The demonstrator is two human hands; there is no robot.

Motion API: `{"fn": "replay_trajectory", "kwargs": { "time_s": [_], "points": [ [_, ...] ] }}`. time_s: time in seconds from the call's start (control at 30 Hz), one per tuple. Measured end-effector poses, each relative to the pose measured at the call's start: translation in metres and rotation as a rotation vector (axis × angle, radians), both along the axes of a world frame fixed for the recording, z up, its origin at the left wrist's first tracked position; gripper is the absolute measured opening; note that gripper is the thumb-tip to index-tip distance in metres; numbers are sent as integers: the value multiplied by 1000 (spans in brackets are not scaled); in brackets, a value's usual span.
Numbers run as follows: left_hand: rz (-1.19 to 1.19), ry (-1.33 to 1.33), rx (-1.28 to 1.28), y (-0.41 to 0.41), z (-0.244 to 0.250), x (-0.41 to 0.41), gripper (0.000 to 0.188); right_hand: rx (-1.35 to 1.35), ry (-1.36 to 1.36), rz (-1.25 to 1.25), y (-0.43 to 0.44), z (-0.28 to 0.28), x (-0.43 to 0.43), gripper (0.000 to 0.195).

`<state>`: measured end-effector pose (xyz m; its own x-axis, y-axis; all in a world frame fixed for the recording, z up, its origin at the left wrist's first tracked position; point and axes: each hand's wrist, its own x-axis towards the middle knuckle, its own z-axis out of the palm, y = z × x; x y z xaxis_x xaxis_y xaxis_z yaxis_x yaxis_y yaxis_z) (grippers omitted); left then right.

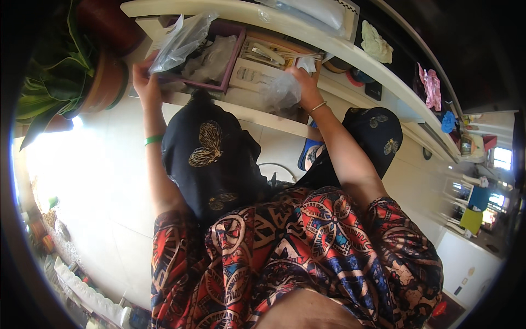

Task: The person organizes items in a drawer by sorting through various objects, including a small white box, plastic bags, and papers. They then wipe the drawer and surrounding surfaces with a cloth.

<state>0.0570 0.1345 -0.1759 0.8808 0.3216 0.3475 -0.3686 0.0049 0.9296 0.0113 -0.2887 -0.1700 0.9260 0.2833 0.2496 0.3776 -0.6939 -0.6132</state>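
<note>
My left hand (147, 80) grips a clear plastic bag (181, 45), raised over the left end of a pulled-out drawer (279, 121). At the drawer's right part, my right hand (306, 84) holds a crumpled translucent plastic bag (281, 92). Between my hands lies a purple box (233, 61) with crumpled plastic (213, 59) inside. Beside it sit a white box (250, 76) with a printed picture and an open wooden tray (248, 44) of cotton swabs and small items. The bag in my right hand partly covers the white box.
A cabinet top (230, 15) curves above the drawer, bearing a pale rock-like ornament (376, 43), a pink wrapper (430, 88) and a blue crumpled item (448, 122). Potted plants (70, 82) stand at left. My knees (209, 144) are close to the drawer front.
</note>
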Motion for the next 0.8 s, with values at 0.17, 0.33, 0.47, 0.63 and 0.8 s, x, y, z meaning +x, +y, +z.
{"fn": "replay_trajectory", "kwargs": {
  "time_s": [0.17,0.33,0.47,0.63,0.8],
  "points": [
    [-8,-7,-2,-4,-1,2,19,-437,20,75,-9,16,-21,27],
    [-4,-18,17,-2,-1,0,18,-448,119,218,3,69,-43,48],
    [-3,-12,27,-1,0,0,19,-215,262,316,0,78,-64,41],
    [-3,4,35,-2,0,1,20,-303,374,266,-21,64,-64,16],
    [4,-7,43,-1,0,0,20,-441,454,296,-29,53,-47,15]
  ]
}}
